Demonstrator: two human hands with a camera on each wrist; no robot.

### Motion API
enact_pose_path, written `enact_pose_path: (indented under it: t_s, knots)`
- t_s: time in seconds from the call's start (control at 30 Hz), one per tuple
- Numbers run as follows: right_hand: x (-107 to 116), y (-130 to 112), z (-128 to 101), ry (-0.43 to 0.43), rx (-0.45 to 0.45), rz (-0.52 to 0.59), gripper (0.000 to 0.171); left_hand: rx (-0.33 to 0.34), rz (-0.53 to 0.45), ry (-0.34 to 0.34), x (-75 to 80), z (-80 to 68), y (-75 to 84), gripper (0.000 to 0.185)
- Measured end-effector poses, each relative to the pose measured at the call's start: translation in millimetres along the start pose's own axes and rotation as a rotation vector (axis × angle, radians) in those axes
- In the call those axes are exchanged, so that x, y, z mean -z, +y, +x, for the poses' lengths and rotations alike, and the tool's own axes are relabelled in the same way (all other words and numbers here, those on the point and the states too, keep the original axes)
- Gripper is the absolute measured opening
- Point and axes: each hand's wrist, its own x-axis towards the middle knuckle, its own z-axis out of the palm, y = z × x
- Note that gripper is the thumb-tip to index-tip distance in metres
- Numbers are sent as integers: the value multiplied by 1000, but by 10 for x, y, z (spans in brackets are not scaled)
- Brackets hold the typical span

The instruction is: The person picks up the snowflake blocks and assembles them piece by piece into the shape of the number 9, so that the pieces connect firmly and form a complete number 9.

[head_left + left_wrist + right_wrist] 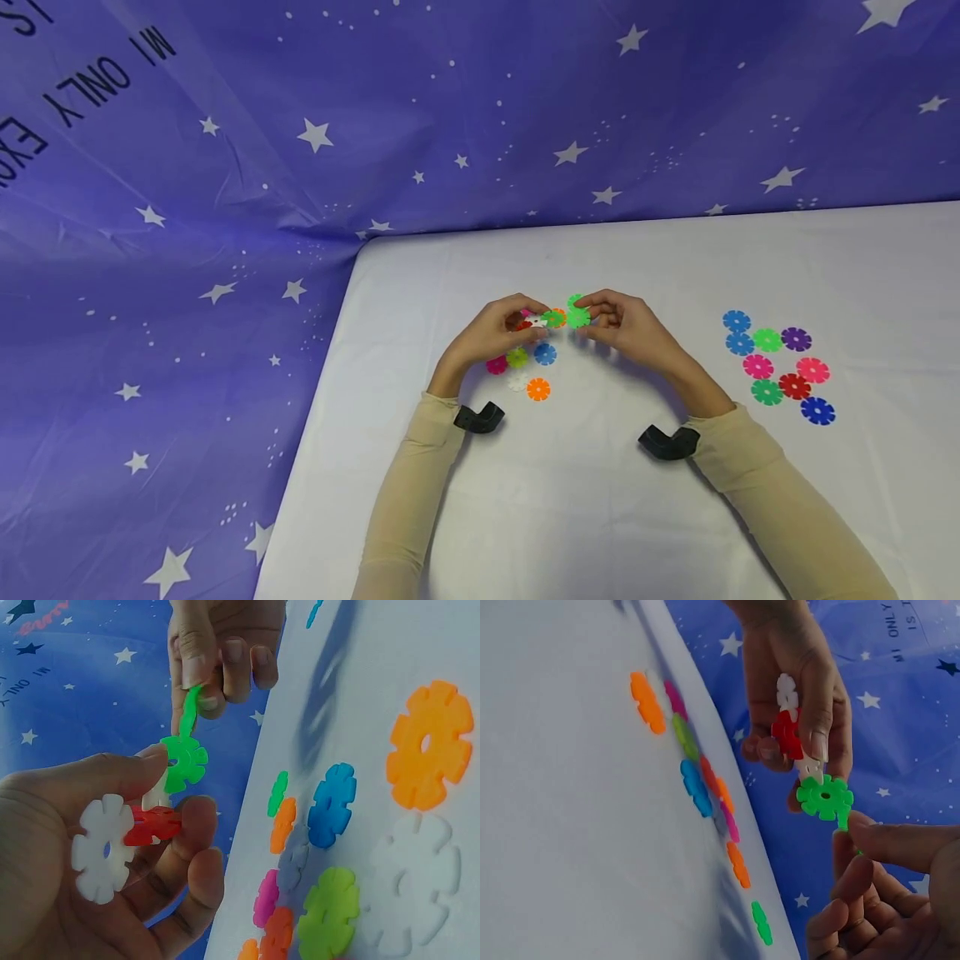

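My left hand point(498, 329) grips a short chain of notched plastic discs: a white disc point(103, 849), a red disc point(154, 825), another white one mostly behind the fingers, and a green disc point(825, 797) at the far end. Opposite it, my right hand point(628, 331) pinches a second green disc point(190, 710) between thumb and fingers, seen edge-on from both wrists. Its edge meets the rim of the chain's green disc, at an angle to it. Whether the slots interlock I cannot tell. Both hands are raised above the white table.
Below the left hand lie loose discs, among them an orange disc point(538, 389), a blue disc point(545, 354) and a yellow-green disc point(517, 357). A second group, with a purple disc point(797, 338), lies at the right on the white tablecloth point(570, 517). A purple star-printed curtain point(450, 108) hangs behind.
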Motion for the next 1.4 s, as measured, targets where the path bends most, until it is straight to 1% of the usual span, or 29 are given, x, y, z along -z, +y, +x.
enact_pose_path:
  t_s: [0.13,0.27,0.47,0.73,0.9,1.1,1.2,1.3,1.4]
  knots:
    - [11,-16,-19,-2,-33,59,40,-20,-5,1,-4,9,28,29]
    - [11,-8,-28,-2,-22,78,40,-33,-13,-2,-15,21,49,29]
    - [-12,-1,-26,2,-8,87,39,-8,-68,-7,-34,30,73,27]
    - [-33,2,-21,67,-9,83,35,-4,-85,25,-85,44,68,27]
    - [-31,10,-12,69,-10,128,35,-5,-111,35,-130,59,38,27]
    - [-41,7,7,70,-14,174,35,-27,-157,77,-149,55,45,26]
    - [-58,4,13,83,-28,188,36,-38,-151,89,-163,63,39,26]
    - [-78,-3,3,93,-44,205,38,-36,-115,91,-183,71,46,26]
    - [-99,-3,-9,102,-54,213,38,-21,-53,86,-191,76,68,25]
